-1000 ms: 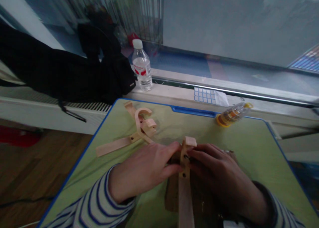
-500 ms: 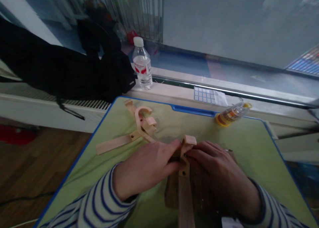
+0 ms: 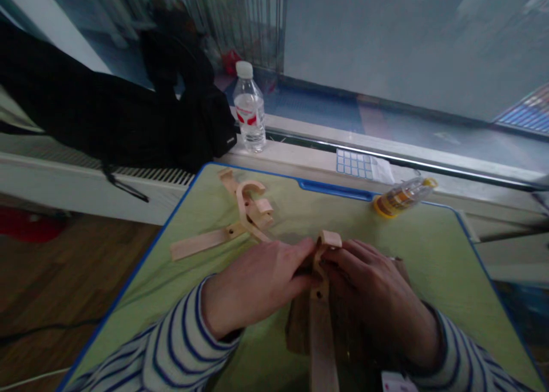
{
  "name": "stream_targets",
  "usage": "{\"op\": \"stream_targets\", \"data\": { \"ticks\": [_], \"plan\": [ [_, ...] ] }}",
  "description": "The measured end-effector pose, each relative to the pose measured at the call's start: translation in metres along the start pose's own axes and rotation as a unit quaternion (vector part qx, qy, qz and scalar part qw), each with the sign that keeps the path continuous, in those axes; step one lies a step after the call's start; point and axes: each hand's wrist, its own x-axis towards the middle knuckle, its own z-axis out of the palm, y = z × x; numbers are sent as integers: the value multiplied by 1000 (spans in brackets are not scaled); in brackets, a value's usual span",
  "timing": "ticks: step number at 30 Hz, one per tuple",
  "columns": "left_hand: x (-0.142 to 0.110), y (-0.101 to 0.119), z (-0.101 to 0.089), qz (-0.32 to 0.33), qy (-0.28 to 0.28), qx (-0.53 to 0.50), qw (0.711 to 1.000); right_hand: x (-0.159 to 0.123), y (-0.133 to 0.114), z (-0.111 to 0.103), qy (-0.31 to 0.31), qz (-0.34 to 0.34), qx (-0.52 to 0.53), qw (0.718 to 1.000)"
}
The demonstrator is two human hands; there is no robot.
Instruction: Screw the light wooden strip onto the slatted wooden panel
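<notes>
A pale wooden hook [image 3: 322, 318] with a long flat strip and a curled top end stands between my hands, its strip running toward me. My left hand [image 3: 268, 283] pinches it from the left, just below the curl. From the right, my right hand [image 3: 371, 289] has its fingers closed on the same part; its fingertips are partly hidden. Two dark holes show in the wood. Beneath lies a brown, shiny packet or bag [image 3: 298, 326], mostly covered by my hands. Several similar wooden hooks [image 3: 246, 209] lie in a loose pile at the table's upper left.
The yellow-green table [image 3: 446, 266] has a blue rim. A clear bottle with a yellow cap [image 3: 403, 198] stands near its far right edge. On the sill behind are a water bottle [image 3: 250, 109], a black bag [image 3: 184, 118] and a blue-gridded sheet [image 3: 354, 162].
The whole view has shifted slightly, so everything sits a little further right. Both hands keep their grip on the wooden hook, with hardly any visible movement.
</notes>
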Motion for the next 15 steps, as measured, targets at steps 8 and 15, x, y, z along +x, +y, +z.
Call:
{"op": "stream_targets", "data": {
  "ticks": [8,15],
  "plan": [
    [0,0,-1,-4,-3,-2,1000,1,0,0,-18,-11,-22,1000],
    [0,-1,1,-2,3,4,1000,2,1,-3,-39,-24,-24,999]
  ]
}}
